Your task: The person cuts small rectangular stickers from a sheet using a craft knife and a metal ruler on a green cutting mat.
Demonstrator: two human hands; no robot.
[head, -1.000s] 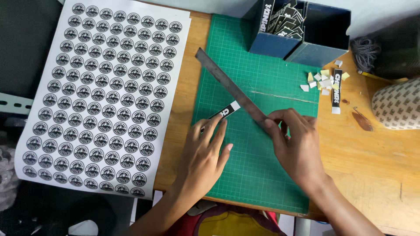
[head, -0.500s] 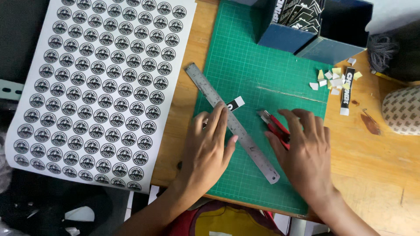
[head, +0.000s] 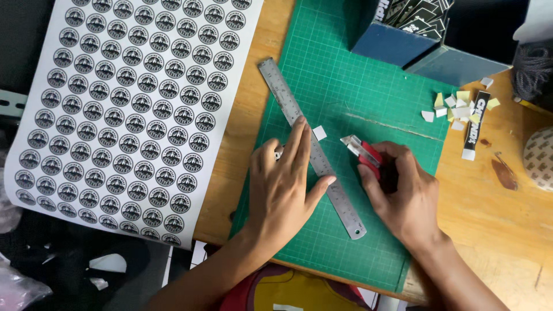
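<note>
A: What is the left hand [head: 285, 187] doing?

B: It lies flat, fingers spread, pressing on a steel ruler [head: 311, 147] that runs slantwise across the green cutting mat [head: 345, 86], from about 11 o'clock down to 5 o'clock. The grip is open; it closes on nothing and only weighs the ruler down.

A: And the right hand [head: 406, 198]?

B: Its grip is curled shut around a red utility knife [head: 364, 152], blade end pointing toward 10 o'clock, just beside the ruler's right edge near the middle of the mat.

A: Anything by the blade?

B: A small white paper piece [head: 319, 133] lies on the mat touching the ruler's right edge, at about 10 o'clock from the knife tip.

A: What else is on the table [head: 489, 230]?

B: At 9 o'clock of the mat, a large white sheet of round black stickers [head: 127, 109]. At 12 to 1 o'clock, two dark blue boxes [head: 415, 49] holding black cards. At 3 o'clock, a heap of paper scraps [head: 458, 106] beside a black-and-white strip [head: 476, 124].
</note>
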